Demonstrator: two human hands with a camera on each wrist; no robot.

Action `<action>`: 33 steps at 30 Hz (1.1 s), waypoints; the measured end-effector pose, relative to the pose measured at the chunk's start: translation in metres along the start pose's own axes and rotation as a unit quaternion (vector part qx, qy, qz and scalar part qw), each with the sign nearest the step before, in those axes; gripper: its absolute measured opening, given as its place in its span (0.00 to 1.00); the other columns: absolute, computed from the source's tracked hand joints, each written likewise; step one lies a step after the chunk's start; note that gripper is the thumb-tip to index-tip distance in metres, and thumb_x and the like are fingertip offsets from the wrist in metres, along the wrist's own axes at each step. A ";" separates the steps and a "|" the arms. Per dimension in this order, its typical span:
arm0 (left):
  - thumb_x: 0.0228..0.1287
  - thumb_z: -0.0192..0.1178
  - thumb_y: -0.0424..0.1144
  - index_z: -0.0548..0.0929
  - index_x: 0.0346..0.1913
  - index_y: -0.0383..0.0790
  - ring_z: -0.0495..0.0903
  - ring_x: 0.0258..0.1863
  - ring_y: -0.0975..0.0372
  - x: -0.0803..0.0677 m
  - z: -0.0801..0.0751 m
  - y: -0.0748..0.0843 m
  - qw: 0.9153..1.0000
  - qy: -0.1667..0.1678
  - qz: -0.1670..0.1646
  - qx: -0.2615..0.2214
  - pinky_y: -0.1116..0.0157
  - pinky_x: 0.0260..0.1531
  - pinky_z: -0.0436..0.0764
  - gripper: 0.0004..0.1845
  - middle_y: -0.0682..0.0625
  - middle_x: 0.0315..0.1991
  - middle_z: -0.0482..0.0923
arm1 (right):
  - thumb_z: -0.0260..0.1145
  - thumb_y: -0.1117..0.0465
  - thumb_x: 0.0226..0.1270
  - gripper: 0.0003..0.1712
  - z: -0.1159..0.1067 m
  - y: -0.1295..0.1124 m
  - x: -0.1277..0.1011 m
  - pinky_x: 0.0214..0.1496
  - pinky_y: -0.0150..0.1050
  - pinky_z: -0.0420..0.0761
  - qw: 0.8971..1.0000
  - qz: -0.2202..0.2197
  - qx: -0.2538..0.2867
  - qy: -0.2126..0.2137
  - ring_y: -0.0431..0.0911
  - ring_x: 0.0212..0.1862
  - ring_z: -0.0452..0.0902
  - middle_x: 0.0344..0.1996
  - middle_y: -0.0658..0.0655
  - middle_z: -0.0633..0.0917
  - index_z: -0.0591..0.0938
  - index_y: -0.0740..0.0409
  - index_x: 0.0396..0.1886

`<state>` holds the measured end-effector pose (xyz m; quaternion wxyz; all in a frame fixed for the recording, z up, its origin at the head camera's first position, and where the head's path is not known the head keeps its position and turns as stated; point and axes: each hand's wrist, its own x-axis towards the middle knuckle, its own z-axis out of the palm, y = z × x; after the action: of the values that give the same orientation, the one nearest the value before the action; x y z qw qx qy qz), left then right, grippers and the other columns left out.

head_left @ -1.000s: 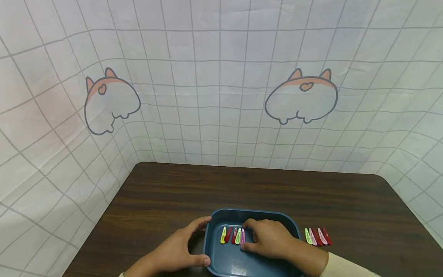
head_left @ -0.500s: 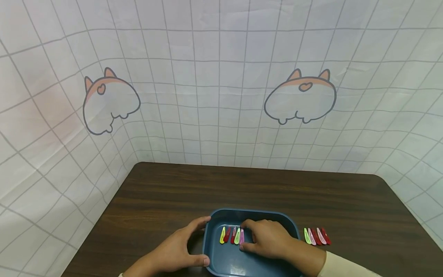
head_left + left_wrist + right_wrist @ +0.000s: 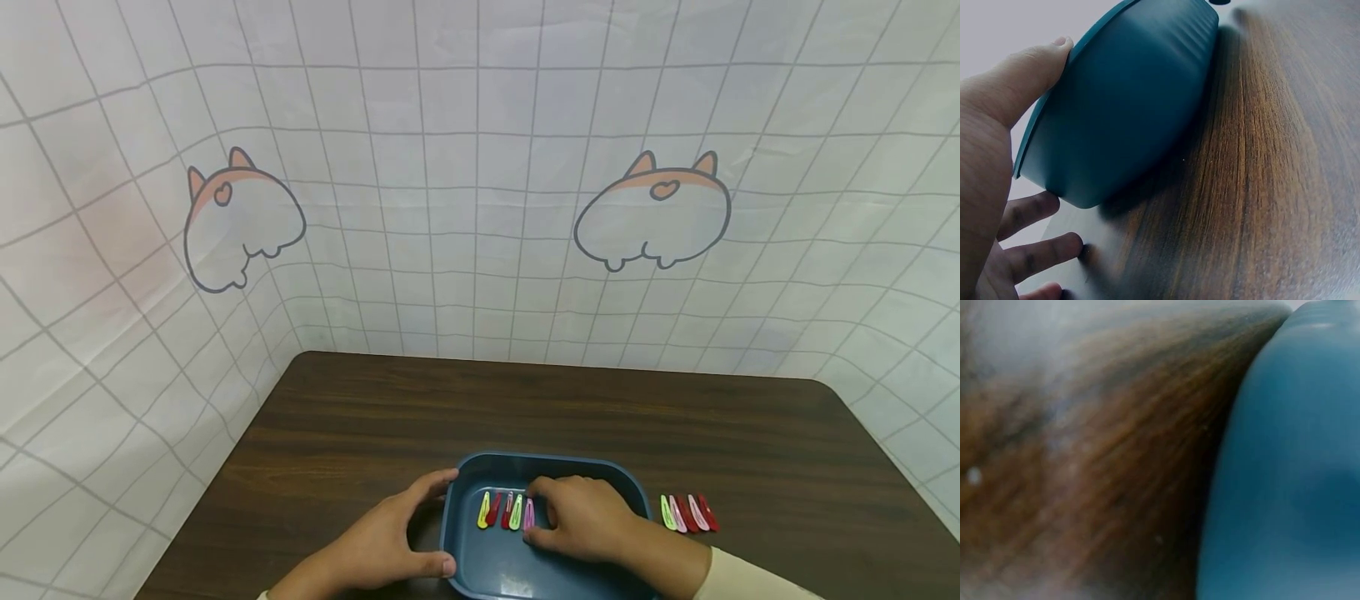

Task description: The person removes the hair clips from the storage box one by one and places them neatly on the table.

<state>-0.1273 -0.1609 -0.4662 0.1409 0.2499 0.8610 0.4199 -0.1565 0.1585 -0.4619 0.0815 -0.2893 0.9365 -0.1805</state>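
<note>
Your left hand (image 3: 390,542) keeps its grip on the blue tray's (image 3: 551,463) left rim on the worktop (image 3: 360,417) while your right hand (image 3: 581,517) has nudged the pink hair clip (image 3: 529,515), fingertips pinching it, beside four clips already lined up inside.

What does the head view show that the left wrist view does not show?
Only the head view shows the right hand inside the tray touching the pink clip, the row of clips in the tray, and five more clips on the table. Only the left wrist view shows the tray's outer wall from below. Both show the left hand holding the blue tray on the wooden table.
</note>
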 end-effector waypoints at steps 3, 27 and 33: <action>0.59 0.73 0.59 0.56 0.79 0.63 0.73 0.67 0.49 -0.001 0.000 0.000 1.000 0.000 -0.002 -0.001 0.32 0.62 0.66 0.50 0.50 0.72 0.69 | 0.72 0.35 0.61 0.31 -0.001 0.000 -0.001 0.20 0.34 0.65 1.000 0.000 0.005 0.006 0.35 0.21 0.67 0.20 0.38 0.72 0.84 0.49 0.55; 0.59 0.74 0.59 0.57 0.79 0.64 0.72 0.67 0.47 -0.001 0.000 0.001 1.000 0.002 -0.010 -0.004 0.29 0.61 0.64 0.49 0.50 0.72 0.69 | 0.79 0.44 0.57 0.29 -0.028 0.001 -0.018 0.34 0.37 0.75 0.997 -0.002 0.026 0.074 0.31 0.31 0.71 0.29 0.29 0.78 0.86 0.51 0.55; 0.58 0.74 0.59 0.57 0.79 0.65 0.72 0.67 0.47 -0.001 0.000 0.001 1.000 0.002 -0.011 0.000 0.29 0.61 0.64 0.50 0.50 0.72 0.69 | 0.79 0.44 0.57 0.28 -0.033 0.003 -0.024 0.31 0.36 0.73 0.996 0.005 0.033 0.084 0.32 0.31 0.71 0.30 0.30 0.78 0.87 0.50 0.55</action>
<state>-0.1260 -0.1613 -0.4651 0.1433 0.2398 0.8641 0.4187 -0.1470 0.1844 -0.4313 0.0124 -0.2654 0.9352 -0.2343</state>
